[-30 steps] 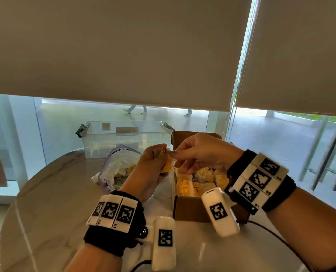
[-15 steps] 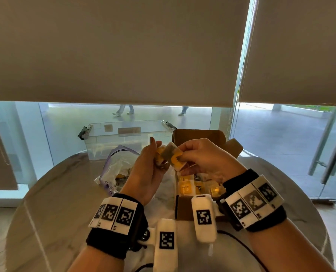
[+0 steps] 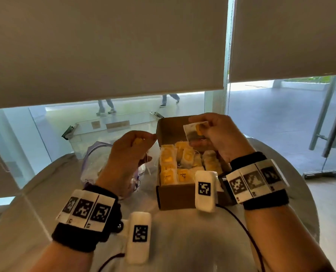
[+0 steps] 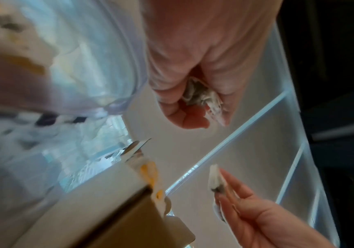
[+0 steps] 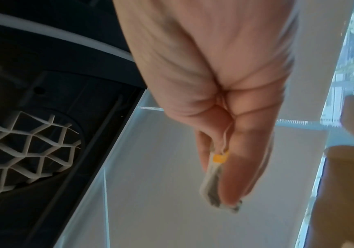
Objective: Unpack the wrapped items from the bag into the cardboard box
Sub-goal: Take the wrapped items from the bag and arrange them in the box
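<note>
An open cardboard box [image 3: 175, 197] sits on the round table, packed with several yellow-tagged wrapped tea bags [image 3: 184, 160]. Above the box's far side my right hand [image 3: 212, 132] pinches one wrapped tea bag [image 3: 194, 130], seen edge-on in the right wrist view [image 5: 214, 181]. My left hand [image 3: 131, 148] hovers left of the box and grips another crumpled tea bag [image 4: 201, 97], its yellow tag [image 3: 137, 141] showing between the fingers. The clear plastic bag [image 3: 96, 165] lies under and left of that hand, with more wrapped items inside.
A clear plastic bin [image 3: 114, 130] stands at the table's far edge behind the bag. The box's flap [image 3: 171, 126] stands upright at the back. A cable [image 3: 239, 222] trails across the table near me. Window glass and lowered blinds [image 3: 104, 46] lie beyond the table.
The hands, close together over the bag's edge before, have parted. My right hand carried its tea bag rightward over the box; the left stayed by the bag holding the other.
</note>
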`<control>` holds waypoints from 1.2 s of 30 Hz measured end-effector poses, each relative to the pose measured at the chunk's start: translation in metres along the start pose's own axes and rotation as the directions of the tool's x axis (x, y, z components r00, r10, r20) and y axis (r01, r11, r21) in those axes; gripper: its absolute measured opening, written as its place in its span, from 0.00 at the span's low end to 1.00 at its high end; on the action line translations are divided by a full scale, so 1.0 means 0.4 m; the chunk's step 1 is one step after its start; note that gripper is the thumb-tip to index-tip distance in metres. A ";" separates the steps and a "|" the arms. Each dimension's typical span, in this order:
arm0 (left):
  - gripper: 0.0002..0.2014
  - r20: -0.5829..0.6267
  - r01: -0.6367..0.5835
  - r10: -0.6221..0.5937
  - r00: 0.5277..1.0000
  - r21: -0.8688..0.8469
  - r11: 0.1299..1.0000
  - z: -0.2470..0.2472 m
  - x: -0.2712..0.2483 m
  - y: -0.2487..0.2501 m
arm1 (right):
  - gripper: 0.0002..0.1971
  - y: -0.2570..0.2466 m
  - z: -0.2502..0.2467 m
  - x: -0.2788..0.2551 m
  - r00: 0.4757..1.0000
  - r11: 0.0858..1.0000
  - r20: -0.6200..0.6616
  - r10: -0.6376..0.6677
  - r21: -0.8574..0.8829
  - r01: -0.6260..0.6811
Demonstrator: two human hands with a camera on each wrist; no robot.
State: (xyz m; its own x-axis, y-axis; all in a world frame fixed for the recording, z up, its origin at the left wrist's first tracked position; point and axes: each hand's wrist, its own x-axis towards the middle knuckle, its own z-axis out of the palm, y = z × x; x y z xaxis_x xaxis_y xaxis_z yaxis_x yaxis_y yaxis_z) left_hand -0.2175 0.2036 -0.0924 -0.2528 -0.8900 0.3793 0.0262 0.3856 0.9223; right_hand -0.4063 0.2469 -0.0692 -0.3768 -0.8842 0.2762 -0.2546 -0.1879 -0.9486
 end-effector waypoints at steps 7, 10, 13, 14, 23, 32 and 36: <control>0.12 0.514 -0.412 0.022 0.857 0.660 0.628 -0.005 0.114 0.133 | 0.18 0.020 -0.051 0.013 1.000 0.994 -0.023 0.011 -0.108 -0.014; 0.07 0.650 -0.542 -0.124 0.750 0.711 0.449 0.024 0.163 0.131 | 0.14 0.027 -0.053 0.013 0.997 0.990 -0.025 0.074 -0.121 -0.077; 0.08 0.666 -0.543 -0.209 0.716 0.719 0.433 0.069 0.183 0.097 | 0.06 0.040 -0.052 0.014 0.995 0.974 -0.058 0.076 -0.208 -0.087; 0.10 0.658 -0.536 -0.213 0.723 0.728 0.428 0.085 0.187 0.081 | 0.05 0.044 -0.053 0.014 0.995 0.970 -0.069 0.077 -0.225 -0.090; 0.18 0.567 -0.467 -0.247 0.786 0.806 0.363 0.166 0.225 -0.024 | 0.02 0.068 -0.058 0.009 0.970 0.938 -0.133 0.205 -0.257 -0.234; 0.08 0.519 -0.373 -0.218 0.827 0.795 0.478 0.159 0.234 -0.040 | 0.12 0.069 -0.011 0.005 0.910 0.811 0.080 0.407 -0.490 -0.320; 0.05 0.514 -0.395 -0.175 0.840 0.800 0.451 0.139 0.234 -0.048 | 0.13 0.066 -0.006 0.007 0.894 0.739 0.108 0.436 -0.609 -0.287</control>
State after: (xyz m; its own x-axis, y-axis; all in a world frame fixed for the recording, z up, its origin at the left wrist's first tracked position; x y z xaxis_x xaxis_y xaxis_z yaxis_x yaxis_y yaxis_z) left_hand -0.2956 0.1267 -0.0786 -0.7140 -0.6900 0.1189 -0.6618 0.7205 0.2069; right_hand -0.4162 0.2402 -0.0932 -0.3517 -0.9180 -0.1831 -0.6226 0.3755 -0.6866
